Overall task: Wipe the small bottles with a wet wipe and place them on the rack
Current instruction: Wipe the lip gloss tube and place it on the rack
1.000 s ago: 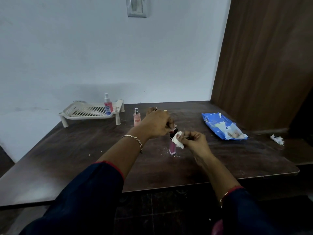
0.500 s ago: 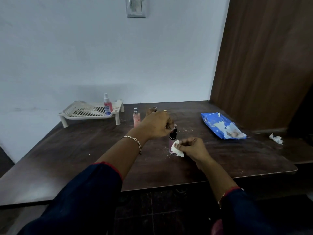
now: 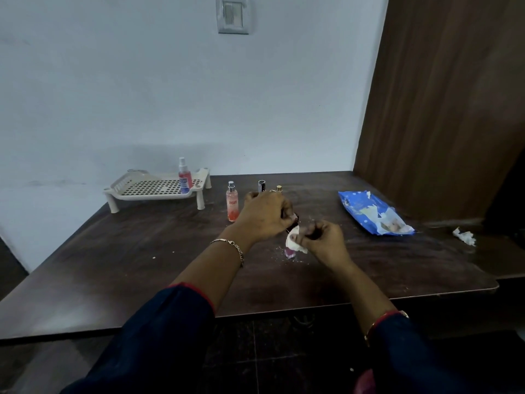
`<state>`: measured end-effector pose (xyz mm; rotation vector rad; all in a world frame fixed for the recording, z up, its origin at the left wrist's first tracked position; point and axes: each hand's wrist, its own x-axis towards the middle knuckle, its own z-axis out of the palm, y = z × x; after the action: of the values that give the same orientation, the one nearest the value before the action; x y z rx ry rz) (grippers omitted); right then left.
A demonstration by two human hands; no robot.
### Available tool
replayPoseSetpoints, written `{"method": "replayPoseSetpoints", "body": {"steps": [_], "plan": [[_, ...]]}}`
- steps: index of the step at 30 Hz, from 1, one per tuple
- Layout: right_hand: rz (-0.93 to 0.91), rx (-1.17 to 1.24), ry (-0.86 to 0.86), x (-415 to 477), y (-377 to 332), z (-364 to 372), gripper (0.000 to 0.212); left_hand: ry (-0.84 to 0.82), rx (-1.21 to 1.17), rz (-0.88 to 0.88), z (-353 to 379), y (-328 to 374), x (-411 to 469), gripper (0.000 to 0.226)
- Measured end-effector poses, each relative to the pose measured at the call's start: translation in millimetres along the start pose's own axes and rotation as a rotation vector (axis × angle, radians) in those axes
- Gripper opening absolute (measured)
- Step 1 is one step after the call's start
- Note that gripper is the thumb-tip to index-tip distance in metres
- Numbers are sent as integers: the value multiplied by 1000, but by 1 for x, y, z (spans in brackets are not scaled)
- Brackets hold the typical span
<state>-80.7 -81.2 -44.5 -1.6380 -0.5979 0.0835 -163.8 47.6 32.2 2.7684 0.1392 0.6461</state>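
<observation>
Steadying the pink bottle on the counter, the left hand grips its cap so the right hand, fingers pinching the wet wipe, can rub its side.

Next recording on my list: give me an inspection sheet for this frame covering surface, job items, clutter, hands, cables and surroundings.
Surface: dark wooden table, white specks around the wiped bottle.
Job's things: white rack at far left holds one spray bottle; pink bottle, black-capped bottle and gold-capped bottle stand on the table; magenta bottle upright between the hands, wet wipe against it.
Clutter: blue wipes pack; crumpled wipe at far right.
Hands: left hand grips the magenta bottle's top; right hand pinches the wet wipe.
Cables: nothing seen.
Surroundings: pale wall with switch plate; wooden panel at right.
</observation>
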Motion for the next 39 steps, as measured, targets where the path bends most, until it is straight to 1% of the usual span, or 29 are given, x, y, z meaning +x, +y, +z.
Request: {"method": "replayPoseSetpoints", "body": {"steps": [3,6,9,11,14,15,18,20,23,25,27,28,30,32,33,34,36,38,39], "plan": [[28,-179,-11,-2,10,1,29,1,16,5,1,-1,3,16],[46,-393,-48,-4,16,2,30,-1,29,12,0,-1,6,11],[28,-486,-61,-2,14,2,28,-19,50,29,-3,-4,10,7],[27,-437,-34,-2,14,3,22,-45,63,50,-8,-6,12,7],[35,-248,39,-5,9,5,18,-72,42,74,-13,-9,14,4],[19,-194,57,-5,5,5,18,-77,32,76,-14,-9,14,4],[-99,-89,98,1,-9,4,26,-91,-27,78,-13,-9,15,13],[-154,-30,138,2,-16,4,26,-89,-43,85,-12,-10,16,17],[-149,52,161,-1,-9,8,26,-75,-39,84,-9,-12,19,16],[-87,62,152,-6,3,11,24,-72,-26,78,-8,-12,20,10],[-33,61,122,-11,13,12,17,-74,-3,79,-8,-11,20,7],[-22,61,116,-13,15,12,18,-74,6,80,-8,-11,20,6],[-38,51,141,-11,12,12,17,-77,24,79,-9,-11,20,5],[-109,27,204,-5,2,13,22,-77,37,83,-9,-10,20,6],[-146,14,226,0,-4,13,21,-71,36,87,-9,-10,20,7],[-177,9,236,2,-9,13,19,-64,34,91,-9,-11,19,9],[-206,21,221,2,-12,14,23,-50,38,97,-9,-12,19,8],[-171,46,191,-2,-4,13,28,-35,37,104,-9,-14,18,5],[-124,55,168,-6,1,13,26,-43,32,104,-9,-14,18,4]]}}
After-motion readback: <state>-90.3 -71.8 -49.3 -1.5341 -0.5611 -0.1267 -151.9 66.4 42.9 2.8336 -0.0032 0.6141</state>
